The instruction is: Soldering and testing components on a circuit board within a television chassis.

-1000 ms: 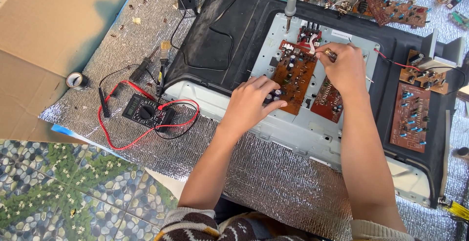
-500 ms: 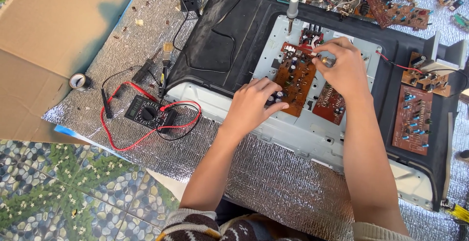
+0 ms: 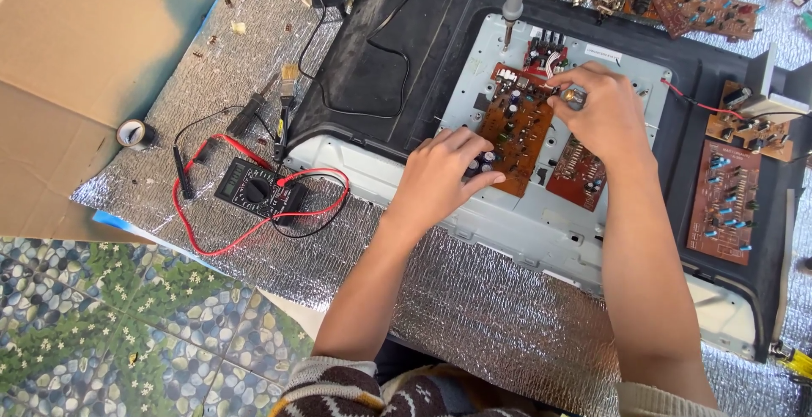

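right hand (image 3: 602, 114) shifted left over circuit board (image 3: 514, 134).

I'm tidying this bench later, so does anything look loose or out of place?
The brown circuit board under both hands lies askew on the grey metal chassis. More loose boards lie scattered at the right.

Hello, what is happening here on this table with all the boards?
A person works on a brown circuit board that lies on a grey metal chassis inside a black plastic casing. The left hand presses on the board's lower edge. The right hand holds a small tool with a grey tip at the board's upper right corner. A black multimeter with red and black leads lies aside on the silver foil mat.
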